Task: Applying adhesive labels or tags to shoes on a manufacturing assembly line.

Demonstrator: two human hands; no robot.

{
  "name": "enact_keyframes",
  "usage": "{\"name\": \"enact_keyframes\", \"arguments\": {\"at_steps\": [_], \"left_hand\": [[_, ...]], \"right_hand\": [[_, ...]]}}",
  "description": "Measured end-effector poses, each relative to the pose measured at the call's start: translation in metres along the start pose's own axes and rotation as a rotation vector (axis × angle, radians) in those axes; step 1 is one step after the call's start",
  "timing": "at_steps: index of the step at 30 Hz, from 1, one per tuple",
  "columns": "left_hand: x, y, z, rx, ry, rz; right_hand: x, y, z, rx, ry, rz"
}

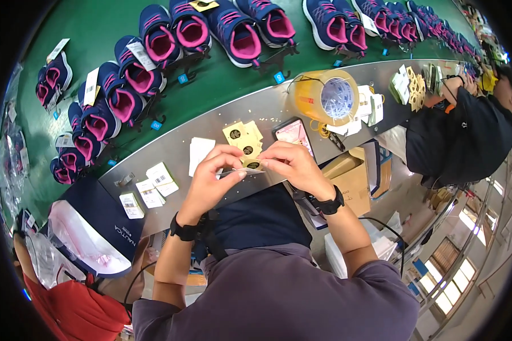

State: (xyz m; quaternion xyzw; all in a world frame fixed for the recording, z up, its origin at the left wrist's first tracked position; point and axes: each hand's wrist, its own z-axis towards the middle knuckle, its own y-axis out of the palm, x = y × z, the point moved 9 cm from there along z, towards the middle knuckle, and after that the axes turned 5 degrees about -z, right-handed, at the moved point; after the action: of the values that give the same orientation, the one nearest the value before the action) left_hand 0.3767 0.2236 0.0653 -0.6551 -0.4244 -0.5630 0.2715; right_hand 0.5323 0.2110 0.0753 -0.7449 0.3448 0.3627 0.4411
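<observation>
My left hand pinches a thin, pale card between thumb and fingers, low over the metal ledge. At the card's right end, the fingertips of my right hand are closed together. Just beyond the fingers lies a loose pile of yellow tags with dark round marks. To the left of the pile, a stack of white cards rests partly behind my left hand. A phone with a lit pinkish screen lies past my right hand.
Navy and pink shoes line the green surface beyond the metal ledge. Stacks of printed tags sit left; a large tape roll stands right. A cardboard box is below right. Co-workers sit on both sides.
</observation>
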Motion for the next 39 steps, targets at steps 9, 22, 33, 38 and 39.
{"name": "enact_keyframes", "arguments": {"at_steps": [9, 22, 33, 38, 39], "left_hand": [[-0.01, 0.023, 0.027, 0.252, -0.214, -0.327], [0.065, 0.097, 0.087, 0.045, 0.337, 0.132], [0.064, 0.153, 0.147, -0.093, 0.253, -0.111], [0.054, 0.099, 0.136, 0.187, 0.181, -0.496], [0.049, 0.094, 0.134, 0.208, 0.143, -0.587]], "right_hand": [[-0.028, -0.15, -0.02, 0.698, 0.003, -0.294], [-0.026, -0.207, -0.007, 0.648, -0.251, -0.691], [-0.043, -0.246, -0.065, 0.891, -0.599, 0.61], [-0.049, -0.209, -0.039, 0.834, -0.102, 0.138], [-0.061, -0.196, -0.026, 0.712, -0.17, -0.076]]}}
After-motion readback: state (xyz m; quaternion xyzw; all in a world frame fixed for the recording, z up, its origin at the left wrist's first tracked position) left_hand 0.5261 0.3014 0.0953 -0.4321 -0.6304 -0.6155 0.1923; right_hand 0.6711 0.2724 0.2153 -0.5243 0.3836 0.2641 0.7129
